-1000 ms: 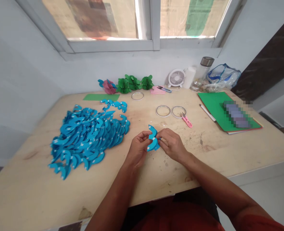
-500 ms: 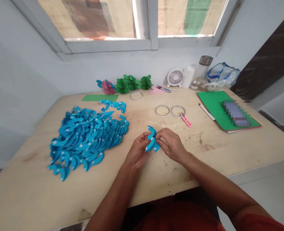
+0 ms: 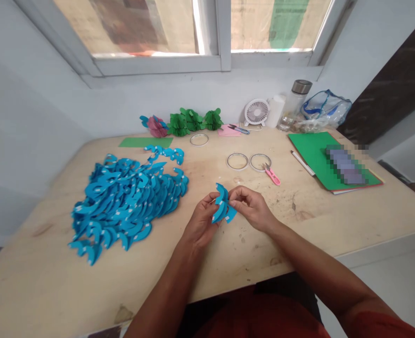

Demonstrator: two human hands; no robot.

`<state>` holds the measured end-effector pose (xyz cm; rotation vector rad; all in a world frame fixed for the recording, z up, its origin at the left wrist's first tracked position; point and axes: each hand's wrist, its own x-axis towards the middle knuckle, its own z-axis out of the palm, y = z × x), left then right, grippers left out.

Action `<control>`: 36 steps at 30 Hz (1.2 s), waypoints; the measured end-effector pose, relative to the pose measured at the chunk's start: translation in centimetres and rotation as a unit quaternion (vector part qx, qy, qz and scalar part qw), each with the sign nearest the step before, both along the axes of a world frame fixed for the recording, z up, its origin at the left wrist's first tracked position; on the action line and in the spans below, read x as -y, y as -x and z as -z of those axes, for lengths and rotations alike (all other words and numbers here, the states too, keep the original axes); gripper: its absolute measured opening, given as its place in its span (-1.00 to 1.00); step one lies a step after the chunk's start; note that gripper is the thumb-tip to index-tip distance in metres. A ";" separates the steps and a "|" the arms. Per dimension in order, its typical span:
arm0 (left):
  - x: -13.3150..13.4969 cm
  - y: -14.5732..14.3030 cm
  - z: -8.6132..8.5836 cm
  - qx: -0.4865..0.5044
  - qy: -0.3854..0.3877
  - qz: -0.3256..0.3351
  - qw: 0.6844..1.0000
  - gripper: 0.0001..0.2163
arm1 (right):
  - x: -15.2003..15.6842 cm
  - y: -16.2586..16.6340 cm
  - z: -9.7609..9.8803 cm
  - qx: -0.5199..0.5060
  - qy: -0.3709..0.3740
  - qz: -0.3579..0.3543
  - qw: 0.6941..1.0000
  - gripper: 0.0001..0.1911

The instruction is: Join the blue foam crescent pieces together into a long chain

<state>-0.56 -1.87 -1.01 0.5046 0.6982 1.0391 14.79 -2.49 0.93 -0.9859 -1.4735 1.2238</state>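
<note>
Paper [image 3: 222, 209], blue and curved, spreads wider below the fingers [image 3: 238, 192] than a moment ago; left hand [image 3: 202, 217] and right hand [image 3: 252, 207] both have theirs clamped on it.

A pale wooden table [image 3: 334, 216] stands against white walls [image 3: 112, 108] beneath a grey-framed window [image 3: 225, 37] — light glowing through tan panes [image 3: 130, 28].
</note>
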 end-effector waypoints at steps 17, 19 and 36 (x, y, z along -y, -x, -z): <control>0.1 0.3 0.0 0.006 -0.014 -0.018 1.000 -0.66 | -0.7 -0.4 0.3 0.071 0.009 0.155 0.985 -0.96; 0.1 0.3 0.0 0.005 -0.018 -0.015 1.000 -0.67 | -0.6 -0.4 0.3 0.078 0.009 0.151 0.985 -0.96; 0.3 -0.1 -1.0 -0.071 -0.044 -0.038 0.996 -0.73 | -0.4 -0.2 -0.4 0.015 0.045 0.070 0.996 -0.91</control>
